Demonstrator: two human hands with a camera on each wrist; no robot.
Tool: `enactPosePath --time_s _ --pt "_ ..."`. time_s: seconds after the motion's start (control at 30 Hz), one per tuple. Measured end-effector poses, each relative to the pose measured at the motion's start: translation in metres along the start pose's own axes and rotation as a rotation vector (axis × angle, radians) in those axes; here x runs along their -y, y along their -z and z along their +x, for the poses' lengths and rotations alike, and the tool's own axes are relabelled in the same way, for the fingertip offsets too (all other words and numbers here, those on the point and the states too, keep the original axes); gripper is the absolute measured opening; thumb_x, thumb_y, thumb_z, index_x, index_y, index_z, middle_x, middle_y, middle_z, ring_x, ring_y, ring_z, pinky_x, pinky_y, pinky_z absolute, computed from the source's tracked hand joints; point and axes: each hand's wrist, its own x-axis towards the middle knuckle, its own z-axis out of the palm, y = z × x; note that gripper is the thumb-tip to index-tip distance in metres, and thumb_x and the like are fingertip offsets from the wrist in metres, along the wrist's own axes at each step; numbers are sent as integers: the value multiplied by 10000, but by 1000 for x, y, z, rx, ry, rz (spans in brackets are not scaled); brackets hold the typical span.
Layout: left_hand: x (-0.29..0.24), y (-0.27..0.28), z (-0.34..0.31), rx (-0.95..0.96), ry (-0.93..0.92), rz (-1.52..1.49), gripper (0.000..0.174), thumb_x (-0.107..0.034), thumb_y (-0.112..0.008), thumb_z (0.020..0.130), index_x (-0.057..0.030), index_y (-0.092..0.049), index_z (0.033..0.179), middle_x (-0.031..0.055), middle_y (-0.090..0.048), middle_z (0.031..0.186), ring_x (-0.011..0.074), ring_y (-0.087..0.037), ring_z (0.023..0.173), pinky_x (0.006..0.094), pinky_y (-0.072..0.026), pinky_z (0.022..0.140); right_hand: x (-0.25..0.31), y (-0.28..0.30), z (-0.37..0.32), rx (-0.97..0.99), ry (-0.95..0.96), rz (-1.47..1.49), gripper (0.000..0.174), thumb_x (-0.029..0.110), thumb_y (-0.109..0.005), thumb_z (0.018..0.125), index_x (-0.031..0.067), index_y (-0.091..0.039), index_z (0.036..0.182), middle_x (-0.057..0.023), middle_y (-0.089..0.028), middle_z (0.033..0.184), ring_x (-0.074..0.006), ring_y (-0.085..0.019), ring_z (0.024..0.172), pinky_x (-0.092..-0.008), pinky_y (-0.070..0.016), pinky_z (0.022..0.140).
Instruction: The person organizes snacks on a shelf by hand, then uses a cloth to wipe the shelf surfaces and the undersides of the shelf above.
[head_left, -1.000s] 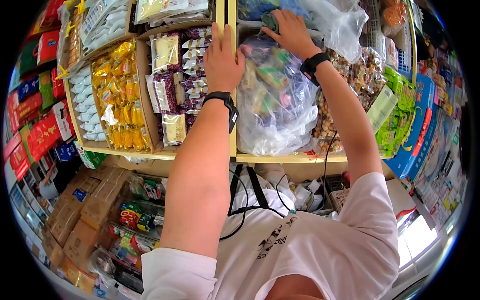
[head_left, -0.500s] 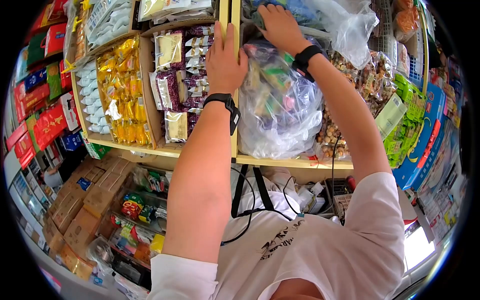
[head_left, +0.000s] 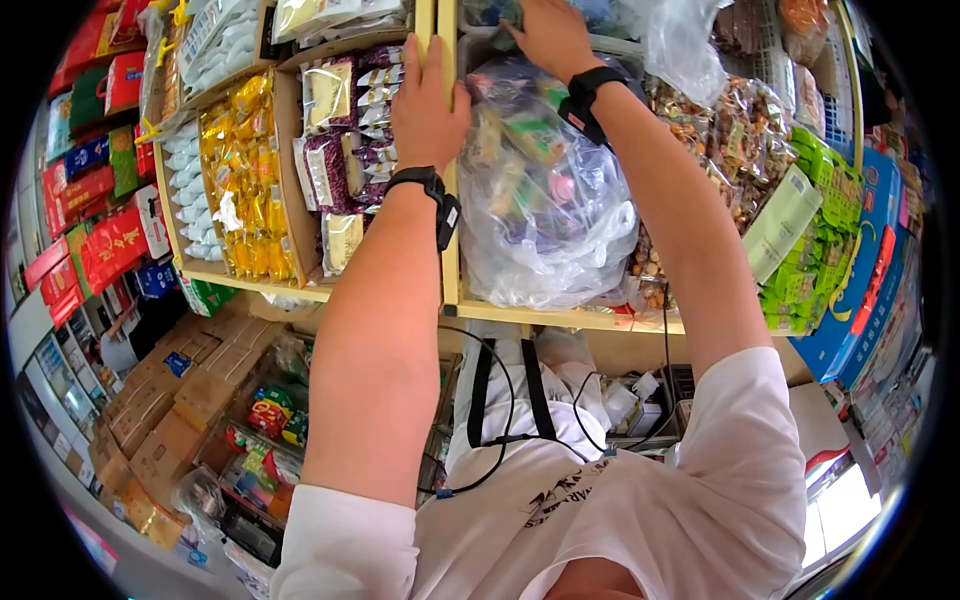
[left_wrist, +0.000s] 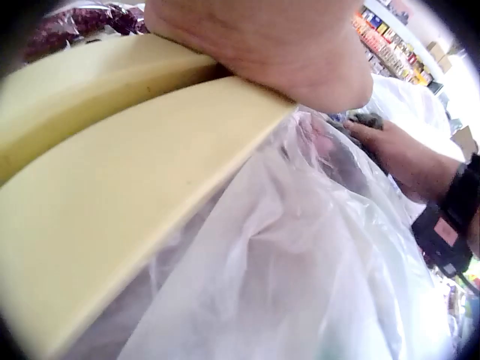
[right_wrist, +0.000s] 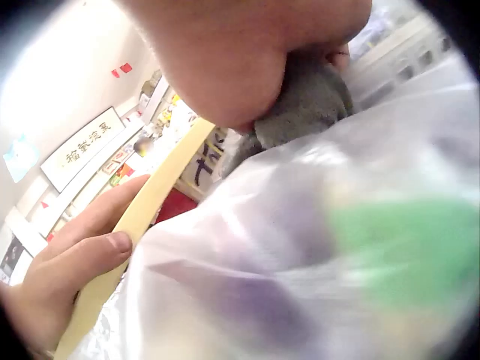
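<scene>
My left hand (head_left: 425, 100) lies flat against the front edge of the yellow shelf divider (head_left: 447, 230), fingers straight up along it; the divider (left_wrist: 112, 202) and the left hand (right_wrist: 67, 262) also show in the wrist views. My right hand (head_left: 545, 35) reaches over the top of a big clear plastic bag (head_left: 545, 200) full of mixed packets and grips a grey cloth (right_wrist: 307, 97) against the bag's top. The cloth (left_wrist: 367, 120) peeks out under the right hand (left_wrist: 397, 154). The bag (left_wrist: 300, 262) fills the shelf compartment just right of the divider.
Left of the divider are purple snack packets (head_left: 335, 160) and a box of yellow packets (head_left: 245, 180). Bags of nuts (head_left: 720, 130) and green boxes (head_left: 810, 250) crowd the right. Cardboard boxes (head_left: 160, 400) sit on the floor below the shelf edge (head_left: 570, 318).
My right hand with the grey cloth has slid further up and back over the top of the bag. My left hand stays on the divider.
</scene>
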Motion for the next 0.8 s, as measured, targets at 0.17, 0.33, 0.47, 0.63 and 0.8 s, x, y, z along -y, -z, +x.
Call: enactPosePath --time_s 0.17,0.33,0.47,0.63,0.8 --pt "2 -1 1 -3 1 12 621 -243 -585 968 -109 -419 1551 202 -300 1654 495 -606 1171 509 -532 950 -57 43 -23 36 -169 5 519 257 -722 879 -41 -566 1274 -277 -655 1183 -436 -623 1119 -515 -484 971" --pt "-2 3 4 15 34 21 626 -229 -595 964 -114 -418 1553 203 -294 1657 486 -624 1144 507 -541 932 -76 25 -22 -93 -59 -159 438 422 -667 976 55 -570 1194 -167 -657 1130 -375 -618 1075 -508 -503 893" --pt "-3 1 1 30 34 4 638 -234 -602 945 -110 -428 1545 209 -319 1642 469 -626 1138 509 -525 945 -50 20 -16 -80 177 -128 491 443 -674 969 39 -564 1225 -175 -658 1126 -392 -614 1067 -520 -504 916" --pt "1 1 1 -20 -9 9 630 -214 -615 946 -95 -433 1538 227 -336 1630 491 -628 1141 508 -543 930 -28 12 11 66 235 230 495 429 -688 964 50 -559 1254 -196 -663 1130 -398 -626 1080 -501 -511 920" --pt "0 1 2 -14 -3 8 634 -211 -614 938 -87 -439 1535 231 -341 1626 483 -630 1142 503 -545 925 -51 41 0 232 216 375 416 323 -699 964 105 -560 1290 -181 -689 1160 -413 -639 1092 -482 -519 898"
